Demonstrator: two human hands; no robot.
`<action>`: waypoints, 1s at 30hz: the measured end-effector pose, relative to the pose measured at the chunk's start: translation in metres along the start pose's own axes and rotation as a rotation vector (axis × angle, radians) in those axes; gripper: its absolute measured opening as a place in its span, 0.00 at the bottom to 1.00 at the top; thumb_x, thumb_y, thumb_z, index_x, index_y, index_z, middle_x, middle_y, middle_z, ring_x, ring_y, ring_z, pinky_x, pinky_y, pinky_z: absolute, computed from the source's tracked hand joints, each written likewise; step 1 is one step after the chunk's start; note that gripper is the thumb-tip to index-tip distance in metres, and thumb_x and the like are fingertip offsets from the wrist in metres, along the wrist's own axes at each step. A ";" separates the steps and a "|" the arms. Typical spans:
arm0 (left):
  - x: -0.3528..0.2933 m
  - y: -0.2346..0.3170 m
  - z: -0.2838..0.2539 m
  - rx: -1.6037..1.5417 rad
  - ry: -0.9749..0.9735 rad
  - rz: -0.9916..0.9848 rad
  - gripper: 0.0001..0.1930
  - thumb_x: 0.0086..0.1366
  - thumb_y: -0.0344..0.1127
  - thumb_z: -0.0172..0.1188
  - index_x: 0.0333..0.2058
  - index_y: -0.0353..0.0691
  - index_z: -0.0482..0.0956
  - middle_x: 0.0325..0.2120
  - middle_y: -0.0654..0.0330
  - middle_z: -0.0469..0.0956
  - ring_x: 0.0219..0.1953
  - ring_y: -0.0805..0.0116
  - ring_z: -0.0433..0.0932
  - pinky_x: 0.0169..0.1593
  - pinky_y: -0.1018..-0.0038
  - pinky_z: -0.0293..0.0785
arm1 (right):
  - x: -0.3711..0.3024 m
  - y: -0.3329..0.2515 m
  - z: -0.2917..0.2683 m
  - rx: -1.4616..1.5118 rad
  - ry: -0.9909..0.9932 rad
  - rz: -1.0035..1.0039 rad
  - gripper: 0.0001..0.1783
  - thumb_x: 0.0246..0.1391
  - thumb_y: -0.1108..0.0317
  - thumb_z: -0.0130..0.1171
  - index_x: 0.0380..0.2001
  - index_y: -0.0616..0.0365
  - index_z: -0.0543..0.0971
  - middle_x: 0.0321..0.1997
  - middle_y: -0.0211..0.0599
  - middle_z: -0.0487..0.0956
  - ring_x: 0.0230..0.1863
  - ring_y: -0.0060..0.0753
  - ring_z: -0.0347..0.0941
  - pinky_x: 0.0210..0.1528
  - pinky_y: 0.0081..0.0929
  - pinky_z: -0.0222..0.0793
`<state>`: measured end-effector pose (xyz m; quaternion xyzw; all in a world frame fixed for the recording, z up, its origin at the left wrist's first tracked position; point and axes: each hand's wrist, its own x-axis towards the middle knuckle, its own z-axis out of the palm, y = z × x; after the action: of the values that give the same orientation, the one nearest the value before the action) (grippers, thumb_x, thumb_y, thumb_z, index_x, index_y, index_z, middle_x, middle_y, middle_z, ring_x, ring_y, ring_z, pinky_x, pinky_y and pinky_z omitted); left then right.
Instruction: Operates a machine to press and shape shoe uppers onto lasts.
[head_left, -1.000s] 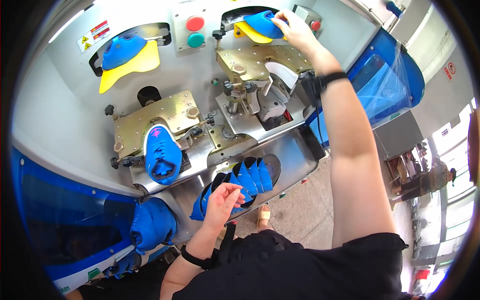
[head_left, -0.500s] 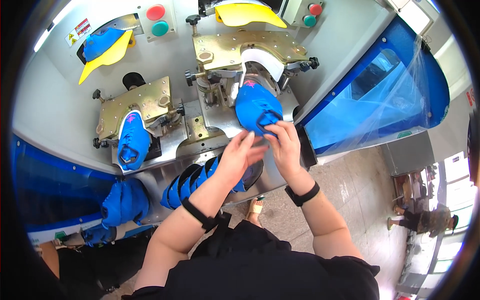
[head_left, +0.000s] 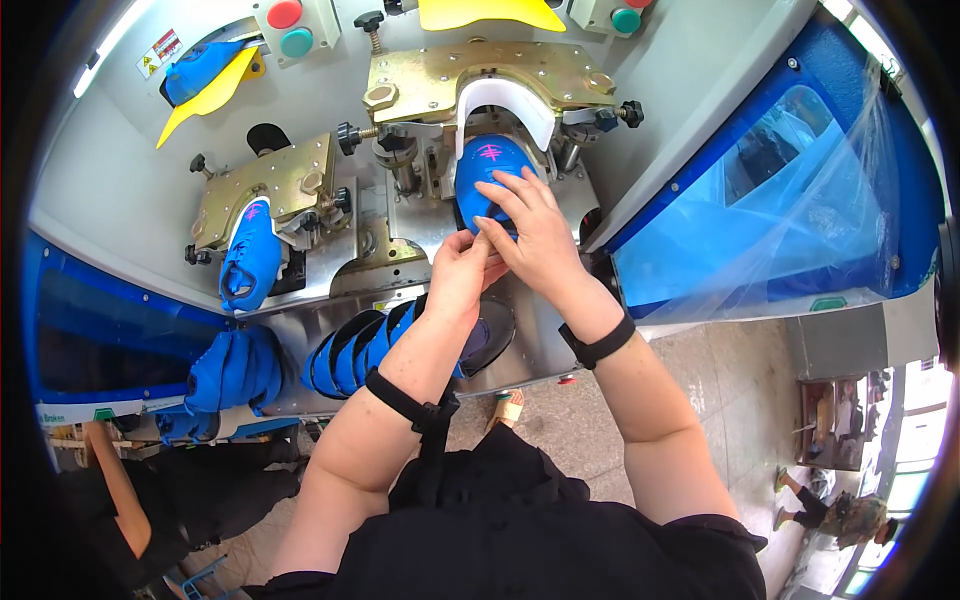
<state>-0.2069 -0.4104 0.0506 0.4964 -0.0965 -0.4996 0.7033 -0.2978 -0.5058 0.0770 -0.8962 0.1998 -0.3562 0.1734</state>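
A blue shoe upper (head_left: 484,170) with a pink mark on its toe lies on the right-hand station of the machine, toe pointing away from me. Beyond the toe stands a white U-shaped pad (head_left: 508,100) under a brass-coloured plate (head_left: 480,62). My left hand (head_left: 460,275) pinches at the near end of the upper; the exact edge between its fingertips is hidden. Across the top of the upper lies my right hand (head_left: 535,230), fingers spread, its thumb close to the left fingertips. A similar blue upper (head_left: 252,255) sits in the left-hand station.
Several nested blue uppers (head_left: 365,345) lie on the metal ledge below my left forearm. More blue uppers (head_left: 235,370) hang at the left. A blue side panel (head_left: 750,210) borders the right. Red and green buttons (head_left: 297,42) are above. Other people are at lower left and far right.
Both hands have moved away from me and leftward. The right hand has gone from gripping the near end to lying spread over the upper. The upper's toe sits nearer the white pad.
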 end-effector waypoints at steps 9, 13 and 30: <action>-0.006 0.013 0.006 0.055 0.064 0.006 0.19 0.70 0.43 0.57 0.48 0.32 0.67 0.39 0.53 0.79 0.39 0.62 0.82 0.44 0.69 0.81 | 0.005 0.000 0.005 0.003 0.031 -0.010 0.17 0.57 0.58 0.59 0.49 0.49 0.77 0.55 0.44 0.74 0.59 0.60 0.65 0.61 0.49 0.63; -0.003 0.011 0.001 0.092 0.075 -0.001 0.19 0.70 0.43 0.57 0.47 0.32 0.68 0.38 0.53 0.79 0.39 0.63 0.82 0.44 0.70 0.81 | 0.005 -0.003 0.005 -0.007 0.020 0.010 0.17 0.57 0.58 0.59 0.48 0.49 0.77 0.55 0.45 0.75 0.59 0.60 0.65 0.60 0.48 0.64; -0.003 0.007 -0.001 0.195 0.099 -0.035 0.19 0.72 0.45 0.53 0.48 0.34 0.71 0.36 0.57 0.80 0.37 0.67 0.82 0.42 0.74 0.80 | 0.016 0.005 0.001 -0.052 -0.116 0.007 0.23 0.54 0.51 0.60 0.48 0.54 0.78 0.59 0.51 0.73 0.64 0.56 0.65 0.63 0.45 0.63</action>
<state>-0.2035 -0.4067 0.0568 0.5883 -0.1012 -0.4746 0.6468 -0.2880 -0.5175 0.0833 -0.9187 0.2020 -0.2978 0.1628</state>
